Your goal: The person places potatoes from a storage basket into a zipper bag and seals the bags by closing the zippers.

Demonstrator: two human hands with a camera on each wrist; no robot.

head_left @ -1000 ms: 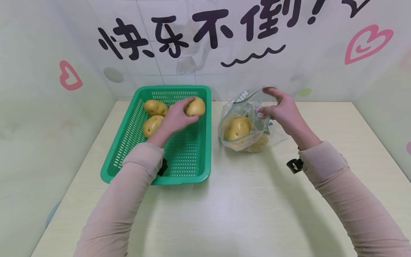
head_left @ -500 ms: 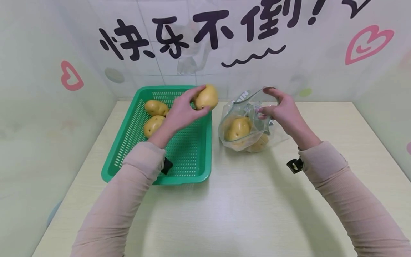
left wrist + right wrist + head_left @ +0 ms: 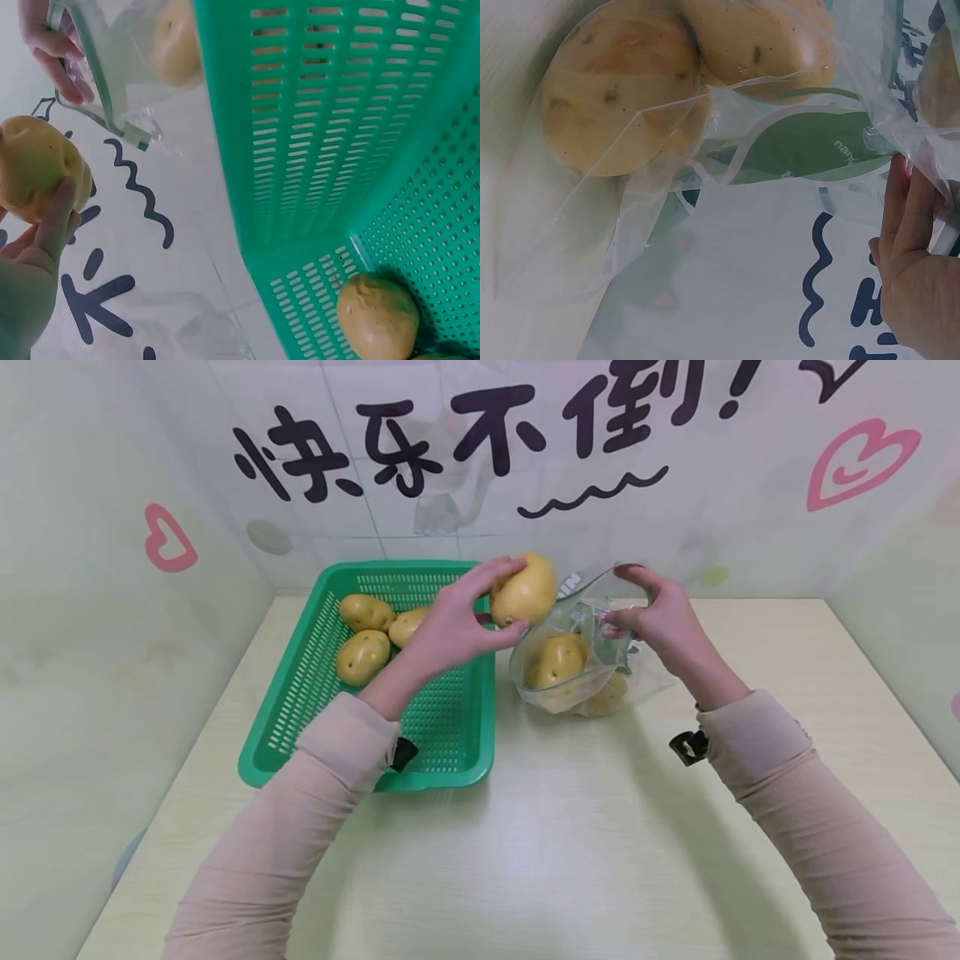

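Note:
My left hand [image 3: 453, 625] grips a yellow potato [image 3: 527, 589] between thumb and fingers, raised above the basket's right rim and beside the bag's mouth. The same potato [image 3: 37, 169] shows at the left of the left wrist view. My right hand [image 3: 663, 620] pinches the upper edge of a clear plastic zip bag [image 3: 534, 697], whose mouth faces left. Inside the bag lie potatoes [image 3: 561, 662]; the right wrist view shows two potatoes [image 3: 626, 90] close through the plastic, near a printed green leaf.
A green perforated basket [image 3: 486, 752] stands left of the bag with three potatoes [image 3: 363, 657] toward its back left. Both rest on a pale wooden table [image 3: 570, 860]. Behind rises a white wall sheet [image 3: 480, 518] with black lettering and pink hearts.
My left hand has lifted the potato out of the basket and carried it right, up to the bag's mouth. A third basket potato has come into view. My right hand and the bag stay put.

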